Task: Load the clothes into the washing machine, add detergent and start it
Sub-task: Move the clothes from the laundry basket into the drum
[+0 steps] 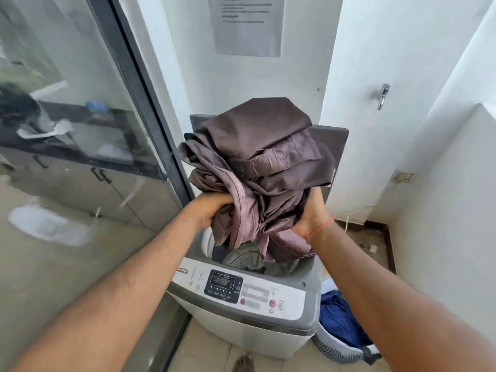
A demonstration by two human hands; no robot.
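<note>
clothes (257, 167) | bunched between both hands (212, 210) | above open washing machine (241, 299)

Both forearms are bare, no sleeves in view. A thin red-orange thread (320, 227) circles the wrist just behind the right hand (311, 216); the left hand (208, 210) has no band.

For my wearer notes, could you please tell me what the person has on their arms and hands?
Both forearms are bare, with no sleeves in view. The left hand has no glove, ring or band that shows. The right hand is also ungloved, and a thin red-orange thread is tied round its wrist. No watch is visible on either arm.
</note>
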